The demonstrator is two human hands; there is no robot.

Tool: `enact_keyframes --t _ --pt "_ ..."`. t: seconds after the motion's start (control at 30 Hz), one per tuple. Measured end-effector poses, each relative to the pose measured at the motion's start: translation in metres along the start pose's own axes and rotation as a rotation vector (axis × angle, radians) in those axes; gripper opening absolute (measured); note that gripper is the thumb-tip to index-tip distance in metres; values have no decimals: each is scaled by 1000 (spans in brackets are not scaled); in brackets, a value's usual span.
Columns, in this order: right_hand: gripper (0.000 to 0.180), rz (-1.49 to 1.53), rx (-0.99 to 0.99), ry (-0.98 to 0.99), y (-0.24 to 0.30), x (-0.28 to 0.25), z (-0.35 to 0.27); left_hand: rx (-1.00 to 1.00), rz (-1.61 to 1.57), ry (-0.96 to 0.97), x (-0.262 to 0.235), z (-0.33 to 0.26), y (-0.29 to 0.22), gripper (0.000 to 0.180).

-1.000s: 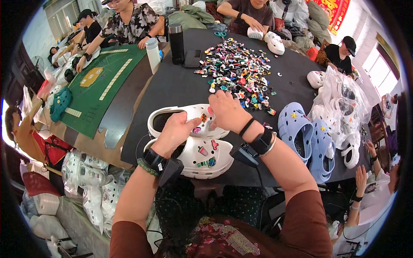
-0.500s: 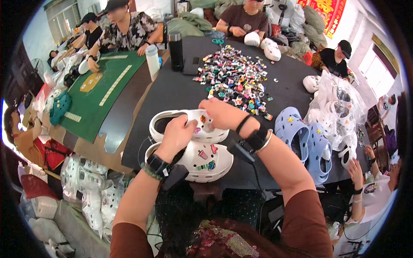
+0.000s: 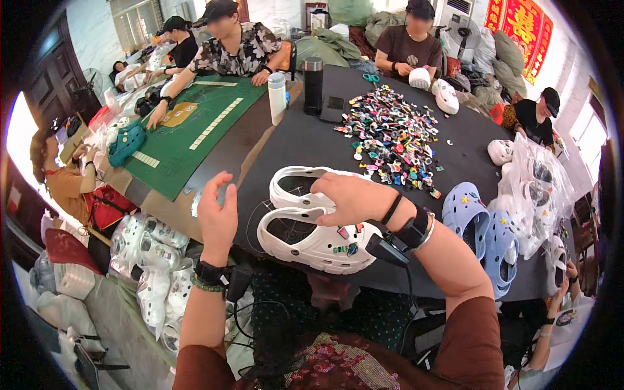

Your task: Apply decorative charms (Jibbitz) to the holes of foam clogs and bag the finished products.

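A pair of white foam clogs lies side by side at the near edge of the dark table. The near clog [image 3: 325,262] carries colourful charms on its toe. Over the far clog [image 3: 286,197] rests my right hand [image 3: 357,200], its fingers and thumb curled about the upper by the foot opening. That hand and wrist hide most of the far clog's toe. My left hand [image 3: 218,211] is raised in the air left of the pair, fingers apart, holding nothing. A thin clear loop hangs at the clogs' heel end.
Loose charms [image 3: 393,133] are heaped beyond the clogs. Blue clogs [image 3: 467,211] and bagged white clogs [image 3: 536,195] stand on the right. A black flask [image 3: 312,88], white bottle [image 3: 277,97] and phone [image 3: 333,109] sit farther back. Co-workers sit around, some beside a green mat [image 3: 175,162].
My left hand has let go of the far clog and lifted away to the left. My right hand has shifted from its toe toward the foot opening. The view has swung left.
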State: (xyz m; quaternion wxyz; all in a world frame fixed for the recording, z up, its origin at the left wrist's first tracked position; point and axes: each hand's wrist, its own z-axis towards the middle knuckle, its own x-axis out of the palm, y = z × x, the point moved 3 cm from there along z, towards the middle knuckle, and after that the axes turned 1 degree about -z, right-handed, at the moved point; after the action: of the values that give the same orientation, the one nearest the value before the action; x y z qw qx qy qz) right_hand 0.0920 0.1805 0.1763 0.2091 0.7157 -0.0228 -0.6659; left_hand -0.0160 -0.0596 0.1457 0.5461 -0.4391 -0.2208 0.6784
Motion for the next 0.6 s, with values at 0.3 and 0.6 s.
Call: enact_keyframes --t 0.3,0.6 --pt "29 -75 113 -129 6 12 11 80 294 5 36 -30 67 25" --pt "14 -131 55 -239 -3 -13 11 99 285 54 66 -40 95 33"
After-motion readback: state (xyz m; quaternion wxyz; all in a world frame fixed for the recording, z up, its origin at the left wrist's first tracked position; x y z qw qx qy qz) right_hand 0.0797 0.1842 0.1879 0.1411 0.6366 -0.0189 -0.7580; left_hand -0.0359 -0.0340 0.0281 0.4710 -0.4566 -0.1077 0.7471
